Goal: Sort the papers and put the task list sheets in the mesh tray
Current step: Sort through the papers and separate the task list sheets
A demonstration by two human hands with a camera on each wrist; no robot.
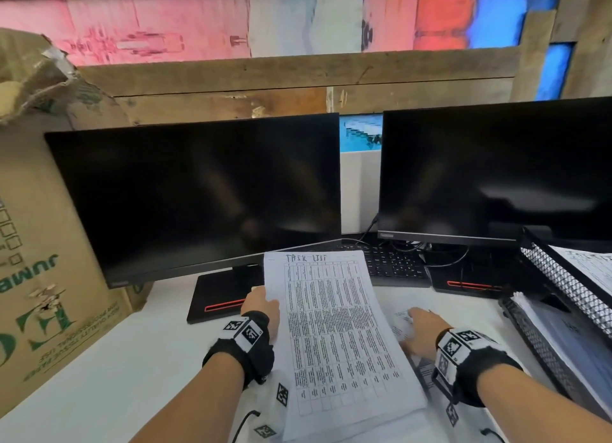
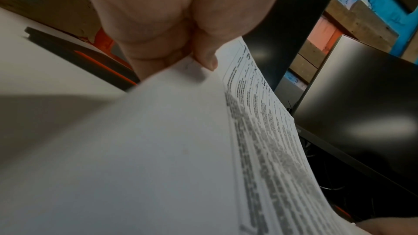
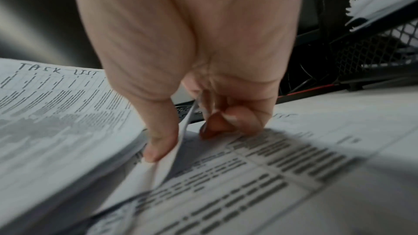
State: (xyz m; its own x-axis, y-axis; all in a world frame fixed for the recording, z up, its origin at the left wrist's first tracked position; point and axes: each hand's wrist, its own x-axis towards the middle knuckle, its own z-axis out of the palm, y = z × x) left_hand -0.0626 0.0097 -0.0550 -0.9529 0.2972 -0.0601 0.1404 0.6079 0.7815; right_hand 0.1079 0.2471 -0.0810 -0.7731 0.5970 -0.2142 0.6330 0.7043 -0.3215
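The left hand [image 1: 260,305] has its grip clamped on the left edge of a stack of task list sheets [image 1: 334,326], lifted above the counter [image 1: 99,376] near its front edge. The right hand [image 1: 419,330] pinches a loose paper [image 3: 158,163] on the counter. The mesh tray [image 1: 563,277] stands at the right edge and holds a sheet.

Handwritten heading "TASK LIST" tops the task list sheet [image 1: 334,326], at 12 o'clock on its page (table print beneath unreadable). Cardboard box [image 1: 43,277] lettering inverted, illegible.
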